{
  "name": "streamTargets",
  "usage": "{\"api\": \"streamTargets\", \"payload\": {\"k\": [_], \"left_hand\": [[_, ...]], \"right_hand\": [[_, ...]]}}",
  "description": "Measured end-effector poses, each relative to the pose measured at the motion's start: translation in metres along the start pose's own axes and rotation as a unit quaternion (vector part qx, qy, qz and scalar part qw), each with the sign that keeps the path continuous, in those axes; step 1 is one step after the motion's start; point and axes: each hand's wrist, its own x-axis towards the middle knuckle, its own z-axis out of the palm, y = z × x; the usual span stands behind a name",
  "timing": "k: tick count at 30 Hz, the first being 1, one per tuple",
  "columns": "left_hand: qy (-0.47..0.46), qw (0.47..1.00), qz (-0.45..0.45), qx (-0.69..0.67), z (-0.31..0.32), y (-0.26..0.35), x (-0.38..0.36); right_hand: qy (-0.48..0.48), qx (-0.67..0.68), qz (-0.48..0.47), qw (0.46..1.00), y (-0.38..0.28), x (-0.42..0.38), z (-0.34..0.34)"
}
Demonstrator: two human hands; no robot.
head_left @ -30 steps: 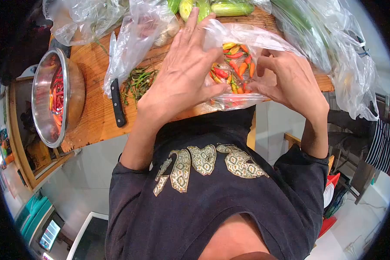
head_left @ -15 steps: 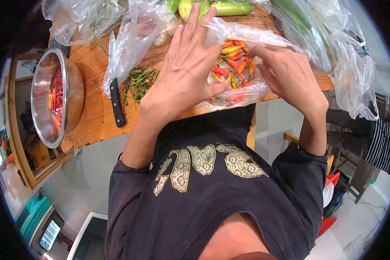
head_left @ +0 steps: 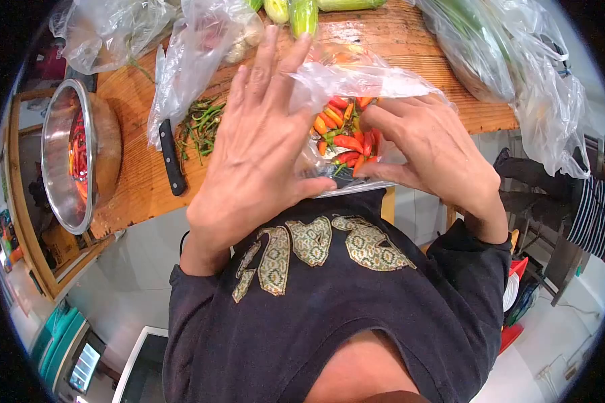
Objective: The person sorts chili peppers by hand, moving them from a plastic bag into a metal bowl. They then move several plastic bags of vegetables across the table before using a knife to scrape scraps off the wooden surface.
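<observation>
A clear plastic bag (head_left: pixel 410 84) holding red, orange and yellow chili peppers (head_left: pixel 346 142) lies at the table's front edge, its mouth spread. My left hand (head_left: pixel 252 144) rests along the bag's left side, fingers stretched out and thumb against the near edge. From the right, my right hand (head_left: pixel 433 141) reaches into the bag's opening. Its thumb and forefinger are apart on either side of some peppers; the other fingers are partly hidden. Left of my left hand is a small pile of green chili stems (head_left: pixel 198 127), beside a black-handled knife (head_left: pixel 172 158).
A steel bowl (head_left: pixel 107 154) with red chilies stands at the table's left edge. Several green vegetables (head_left: pixel 304 19) lie at the back of the wooden table (head_left: pixel 138 195). Plastic bags (head_left: pixel 205 57) occupy the back left, and a bag of long greens (head_left: pixel 474 47) the right.
The chili bag is nearer my body and more of its mouth shows. My right thumb and forefinger have spread over the peppers. My left hand has moved left and toward me.
</observation>
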Motion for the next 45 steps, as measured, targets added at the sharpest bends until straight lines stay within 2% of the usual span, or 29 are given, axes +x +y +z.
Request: {"api": "streamTargets", "payload": {"k": [2,5,8,11,12,15,19,23,27,31,33,36,40,45], "left_hand": [[-0.001,1.0,-0.009,0.01,-0.002,0.0,-0.003],[0.0,1.0,-0.014,0.017,-0.003,0.0,-0.006],[0.008,1.0,-0.008,0.015,-0.003,0.0,-0.006],[0.024,1.0,-0.001,0.008,-0.002,-0.003,-0.007],[0.03,1.0,-0.002,0.008,-0.002,-0.004,-0.008],[0.037,0.999,0.002,0.006,-0.003,-0.001,-0.008],[0.037,0.999,0.014,-0.007,-0.003,0.004,-0.007],[0.025,0.999,0.015,0.026,-0.004,0.003,-0.007],[0.032,0.999,0.011,0.029,-0.001,0.001,-0.007],[0.054,0.998,0.0,0.026,-0.003,-0.001,-0.005],[0.081,0.99,0.044,0.108,0.006,-0.023,-0.005],[0.103,0.981,0.063,0.15,0.009,-0.036,-0.006],[0.093,0.995,-0.005,0.043,-0.021,-0.003,-0.004],[0.141,0.989,0.039,0.024,-0.035,-0.004,0.003]], "right_hand": [[-0.013,0.024,0.01,1.0,-0.005,0.006,0.002],[0.016,0.029,-0.041,0.999,-0.002,0.014,0.015],[0.023,-0.004,-0.028,0.999,0.005,0.017,0.025],[0.057,0.018,-0.017,0.998,0.008,0.016,0.008],[0.112,0.05,-0.018,0.992,0.013,0.013,0.006],[0.14,0.038,0.022,0.989,0.013,0.006,-0.002],[0.083,0.026,-0.05,0.995,-0.002,0.006,-0.007],[-0.056,0.039,-0.017,0.997,-0.007,0.006,0.005],[0.001,0.028,-0.085,0.996,-0.005,0.013,0.03],[-0.013,-0.002,-0.111,0.994,-0.007,0.018,0.035],[-0.014,-0.025,-0.109,0.994,-0.01,0.019,0.038],[-0.066,-0.047,-0.1,0.992,-0.008,0.02,0.038],[0.003,0.036,-0.093,0.995,0.001,0.022,0.02],[0.122,0.036,-0.057,0.99,0.009,0.025,-0.006]]}}
